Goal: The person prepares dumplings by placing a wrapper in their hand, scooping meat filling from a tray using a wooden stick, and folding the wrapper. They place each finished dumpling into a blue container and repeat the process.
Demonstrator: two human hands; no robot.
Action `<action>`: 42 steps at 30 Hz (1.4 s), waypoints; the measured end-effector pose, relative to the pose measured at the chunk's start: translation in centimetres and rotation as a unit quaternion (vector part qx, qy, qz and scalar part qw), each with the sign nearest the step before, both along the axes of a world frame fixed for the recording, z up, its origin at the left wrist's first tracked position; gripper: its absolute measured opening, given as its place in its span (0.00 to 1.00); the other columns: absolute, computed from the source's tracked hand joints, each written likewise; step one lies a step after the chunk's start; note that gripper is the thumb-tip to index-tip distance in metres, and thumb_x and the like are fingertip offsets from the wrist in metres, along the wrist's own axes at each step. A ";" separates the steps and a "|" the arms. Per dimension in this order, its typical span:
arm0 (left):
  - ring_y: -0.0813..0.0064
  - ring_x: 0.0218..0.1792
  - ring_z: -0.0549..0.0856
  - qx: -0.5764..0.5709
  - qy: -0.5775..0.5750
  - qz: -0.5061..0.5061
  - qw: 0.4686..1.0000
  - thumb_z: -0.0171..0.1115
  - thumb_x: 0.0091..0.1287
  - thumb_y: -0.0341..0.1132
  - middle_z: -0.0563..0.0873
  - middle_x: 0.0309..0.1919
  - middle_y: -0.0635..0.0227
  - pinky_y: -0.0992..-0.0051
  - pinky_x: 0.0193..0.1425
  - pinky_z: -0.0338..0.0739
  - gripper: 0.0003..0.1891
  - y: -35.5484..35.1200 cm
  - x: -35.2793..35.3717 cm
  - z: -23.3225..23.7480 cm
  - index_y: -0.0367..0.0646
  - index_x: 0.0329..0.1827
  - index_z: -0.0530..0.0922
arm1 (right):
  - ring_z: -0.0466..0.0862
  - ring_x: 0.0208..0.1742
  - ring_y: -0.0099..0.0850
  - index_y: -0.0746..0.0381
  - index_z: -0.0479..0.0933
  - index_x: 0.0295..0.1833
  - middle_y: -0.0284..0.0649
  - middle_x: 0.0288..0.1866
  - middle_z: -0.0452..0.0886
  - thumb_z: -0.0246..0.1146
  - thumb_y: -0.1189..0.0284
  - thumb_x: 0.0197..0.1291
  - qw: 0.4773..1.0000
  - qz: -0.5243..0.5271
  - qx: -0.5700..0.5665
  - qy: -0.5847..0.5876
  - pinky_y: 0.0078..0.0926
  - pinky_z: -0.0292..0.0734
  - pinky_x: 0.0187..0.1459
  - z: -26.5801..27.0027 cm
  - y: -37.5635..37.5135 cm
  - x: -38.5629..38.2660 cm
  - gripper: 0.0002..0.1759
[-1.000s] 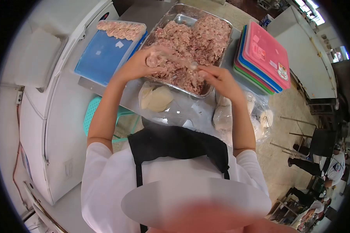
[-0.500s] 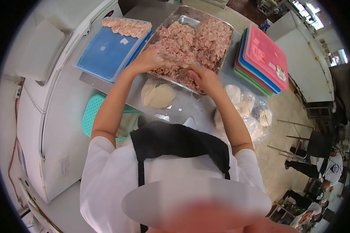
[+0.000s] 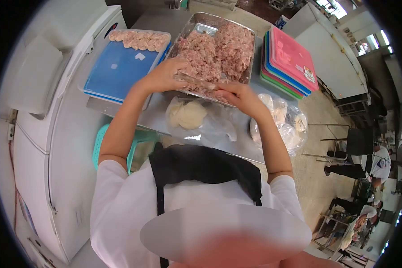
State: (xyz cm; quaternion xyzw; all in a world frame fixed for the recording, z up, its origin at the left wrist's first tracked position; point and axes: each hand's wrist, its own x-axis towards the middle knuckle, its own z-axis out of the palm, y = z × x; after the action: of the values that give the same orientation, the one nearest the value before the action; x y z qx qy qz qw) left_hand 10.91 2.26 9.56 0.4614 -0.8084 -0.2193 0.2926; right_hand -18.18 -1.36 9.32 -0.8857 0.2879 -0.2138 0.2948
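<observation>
A deep metal tray (image 3: 253, 60) holds two large mounds of ground meat (image 3: 231, 49). Over its near left corner, my left hand (image 3: 163, 77) is closed with curled fingers; what lies in its palm is hidden. My right hand (image 3: 242, 97), at the tray's near edge, grips a thin flat tool (image 3: 196, 81) like a spatula or knife. The tool points left, its tip at my left fingers. Just below the tray, a stack of pale round dough wrappers (image 3: 188, 115) rests on clear plastic on the metal table (image 3: 154, 109).
Left of the tray is a blue-lidded container (image 3: 116, 71) with a row of shaped meat pieces (image 3: 138, 41) on top. To the right are stacked coloured lids (image 3: 295, 58) and bagged wrappers (image 3: 283, 123). A teal stool (image 3: 102, 143) stands below; people (image 3: 379, 163) are at far right.
The view has shifted slightly, so the tray and lids appear further left. My hands stay over the tray's near side; the tool between them now shows more clearly.
</observation>
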 end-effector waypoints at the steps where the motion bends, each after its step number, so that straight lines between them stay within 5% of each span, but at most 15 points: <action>1: 0.60 0.51 0.81 0.022 0.003 0.015 1.000 0.71 0.53 0.37 0.83 0.49 0.57 0.69 0.58 0.72 0.23 0.1 0.5 -0.7 0.38 0.52 0.78 | 0.83 0.38 0.41 0.57 0.82 0.49 0.44 0.37 0.83 0.62 0.61 0.63 0.998 -0.022 -0.055 0.035 0.34 0.77 0.39 1.2 0.0 -0.2 0.14; 5: 0.58 0.43 0.81 0.105 0.146 0.020 0.984 0.71 0.54 0.39 0.83 0.43 0.56 0.69 0.52 0.74 0.21 0.9 3.2 -0.5 0.36 0.47 0.78 | 0.81 0.35 0.45 0.54 0.83 0.47 0.44 0.32 0.80 0.62 0.61 0.62 0.984 -0.117 -0.134 0.020 0.41 0.76 0.34 4.6 4.0 3.4 0.12; 11: 0.59 0.40 0.80 -0.013 0.041 0.068 0.997 0.75 0.51 0.47 0.82 0.38 0.57 0.68 0.48 0.74 0.26 2.6 8.2 -0.7 0.37 0.43 0.78 | 0.82 0.33 0.43 0.53 0.80 0.49 0.42 0.32 0.81 0.62 0.62 0.62 0.965 -0.117 -0.200 0.122 0.40 0.76 0.33 6.3 5.0 8.0 0.13; 14: 0.62 0.40 0.80 -0.011 0.061 0.008 0.998 0.76 0.50 0.48 0.81 0.37 0.58 0.68 0.48 0.74 0.28 3.1 10.4 -0.5 0.37 0.45 0.77 | 0.83 0.33 0.43 0.53 0.82 0.47 0.42 0.32 0.81 0.63 0.62 0.61 0.968 -0.117 -0.213 0.064 0.41 0.76 0.33 6.2 7.1 11.5 0.12; 17: 0.65 0.39 0.80 0.075 0.046 0.035 0.996 0.77 0.50 0.47 0.81 0.36 0.61 0.69 0.49 0.74 0.26 3.9 12.3 1.2 0.39 0.45 0.77 | 0.83 0.33 0.44 0.53 0.83 0.47 0.42 0.33 0.82 0.63 0.63 0.61 0.968 -0.114 -0.205 0.094 0.40 0.76 0.33 4.9 7.5 13.5 0.11; 21: 0.70 0.42 0.81 0.046 0.130 0.046 0.989 0.77 0.51 0.42 0.83 0.37 0.64 0.71 0.49 0.74 0.22 4.5 15.0 -0.8 0.40 0.44 0.78 | 0.83 0.34 0.44 0.55 0.82 0.49 0.43 0.34 0.82 0.62 0.64 0.62 0.970 -0.121 -0.171 0.120 0.39 0.77 0.34 7.4 7.9 13.8 0.12; 25: 0.75 0.43 0.82 0.044 0.158 0.017 0.986 0.76 0.52 0.37 0.84 0.39 0.66 0.73 0.51 0.75 0.21 4.7 16.7 -0.1 0.41 0.45 0.77 | 0.82 0.36 0.47 0.57 0.81 0.50 0.46 0.36 0.82 0.60 0.64 0.64 0.984 -0.136 -0.117 -0.014 0.40 0.76 0.37 8.1 10.3 17.1 0.13; 29: 0.77 0.44 0.82 0.154 0.142 -0.016 0.978 0.76 0.52 0.36 0.85 0.40 0.66 0.74 0.53 0.75 0.24 3.8 18.5 0.1 0.42 0.51 0.76 | 0.82 0.39 0.48 0.58 0.80 0.51 0.48 0.38 0.82 0.59 0.65 0.65 0.984 -0.133 -0.112 0.029 0.40 0.76 0.41 2.3 10.0 19.8 0.13; 32: 0.76 0.45 0.81 0.218 0.142 0.058 0.964 0.76 0.52 0.39 0.85 0.42 0.64 0.73 0.53 0.76 0.26 3.5 20.2 0.1 0.41 0.52 0.77 | 0.82 0.41 0.47 0.59 0.80 0.51 0.48 0.41 0.82 0.59 0.65 0.65 0.977 -0.179 -0.105 0.038 0.37 0.77 0.43 1.6 9.5 18.5 0.13; 34: 0.74 0.47 0.82 0.150 0.128 0.043 0.980 0.76 0.51 0.39 0.84 0.44 0.62 0.72 0.52 0.76 0.27 2.2 22.7 -1.2 0.41 0.53 0.77 | 0.83 0.41 0.46 0.60 0.80 0.52 0.48 0.43 0.83 0.60 0.66 0.65 0.970 -0.221 -0.096 0.021 0.36 0.77 0.43 0.8 9.4 16.3 0.14; 38: 0.64 0.48 0.83 0.033 0.033 0.120 0.992 0.75 0.49 0.38 0.84 0.46 0.57 0.69 0.53 0.76 0.28 -3.2 29.2 -6.7 0.39 0.53 0.77 | 0.81 0.34 0.31 0.64 0.80 0.53 0.40 0.38 0.84 0.62 0.65 0.65 0.953 -0.296 -0.008 -0.060 0.27 0.75 0.40 -2.8 9.8 11.3 0.16; 42: 0.54 0.52 0.82 -0.011 -0.044 0.239 0.970 0.72 0.51 0.36 0.83 0.50 0.53 0.64 0.55 0.75 0.36 -5.7 30.8 -8.4 0.40 0.65 0.68 | 0.74 0.31 0.19 0.66 0.80 0.54 0.30 0.31 0.79 0.63 0.65 0.65 0.905 -0.387 0.151 -0.093 0.18 0.71 0.36 -4.1 11.9 8.0 0.18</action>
State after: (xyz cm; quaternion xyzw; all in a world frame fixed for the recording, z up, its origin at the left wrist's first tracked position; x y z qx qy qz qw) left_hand 41.76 -3.44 1.13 0.6469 -0.6892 -0.1137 0.3060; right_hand -10.13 10.58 5.25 -0.6256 0.6082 -0.3462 0.3446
